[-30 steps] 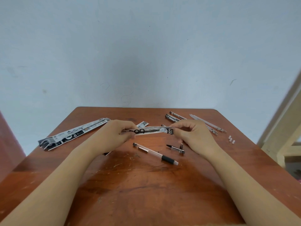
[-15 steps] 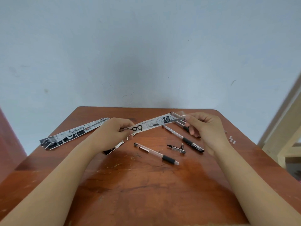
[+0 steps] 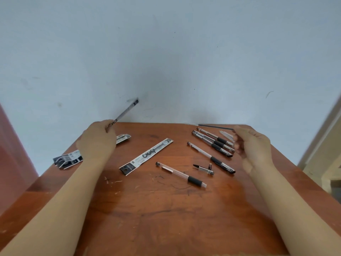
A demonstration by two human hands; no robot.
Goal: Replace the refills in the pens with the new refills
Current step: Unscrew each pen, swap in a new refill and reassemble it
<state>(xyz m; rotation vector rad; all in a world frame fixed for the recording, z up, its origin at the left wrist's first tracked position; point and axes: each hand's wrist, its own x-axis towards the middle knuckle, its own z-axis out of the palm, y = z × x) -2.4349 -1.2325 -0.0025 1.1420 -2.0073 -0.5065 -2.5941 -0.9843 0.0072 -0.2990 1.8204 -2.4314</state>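
Nearest me on the surface a clear pen barrel with black grip, a refill packet printed "600", my left hand with fingers curled round a thin blurred strip held up, my right hand with fingers pinching a slim dark refill over the far edge.

Four assembled pens, one open barrel, two hands.

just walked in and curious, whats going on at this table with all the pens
A person is swapping pen refills. The right hand holds a thin dark refill above the far edge of the brown wooden table; the left hand grips a slim, blurred strip, probably its wrapper, raised. A clear pen barrel with black grip lies mid-table, empty.
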